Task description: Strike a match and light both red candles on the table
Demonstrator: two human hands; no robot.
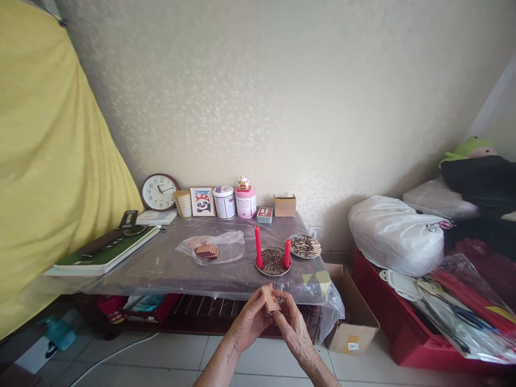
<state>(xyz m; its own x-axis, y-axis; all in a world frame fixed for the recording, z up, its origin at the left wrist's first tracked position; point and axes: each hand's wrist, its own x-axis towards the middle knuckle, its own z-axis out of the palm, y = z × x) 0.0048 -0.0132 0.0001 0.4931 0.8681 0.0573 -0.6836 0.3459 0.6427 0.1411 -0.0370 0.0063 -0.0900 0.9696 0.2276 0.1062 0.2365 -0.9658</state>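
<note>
Before the table's front edge, my left hand (250, 318) and my right hand (293, 325) both grip a small tan matchbox (270, 300), fingers closed at its sides. Just beyond it, two red candles (258, 248) of unequal height stand upright on a round metal plate (289, 272) covered with dark bits. The candles show no visible flame. Behind that plate to the right, a second plate (294, 237) bears a heap of matchsticks (311, 247). A clear plastic bag (231, 247) lies left of the candles, with several similar boxes (207, 251) in it.
Along the wall stand a clock (160, 192), a framed panda picture (202, 202), tins (224, 202) and a small open carton (285, 206). A green book (105, 244) lies at left. Right of the plastic-covered table (161, 263) are a cardboard box (355, 328) and a red bin (407, 338).
</note>
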